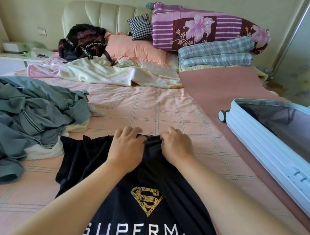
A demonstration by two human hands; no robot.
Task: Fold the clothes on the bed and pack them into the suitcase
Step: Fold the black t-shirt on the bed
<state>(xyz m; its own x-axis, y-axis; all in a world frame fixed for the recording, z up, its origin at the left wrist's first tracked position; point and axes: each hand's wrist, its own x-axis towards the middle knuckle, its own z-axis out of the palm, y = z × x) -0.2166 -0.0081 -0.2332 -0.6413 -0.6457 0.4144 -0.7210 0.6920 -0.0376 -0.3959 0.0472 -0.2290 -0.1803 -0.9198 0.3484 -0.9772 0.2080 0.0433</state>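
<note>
Hands | T-shirt (pixel 88 160) edge is being pinched by left hand (pixel 126 147) and right hand (pixel 175 148) — being held flat on bed (pixel 151 107), presumably for folding

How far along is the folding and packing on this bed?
Early on. Done: nothing looks folded yet. The open suitcase shows only a dark inside, so I cannot tell if anything is packed. In hand: the left hand and right hand grip the far edge of the black shirt, which is spread on the bed. Left: the grey pile lies crumpled beside it.
</note>
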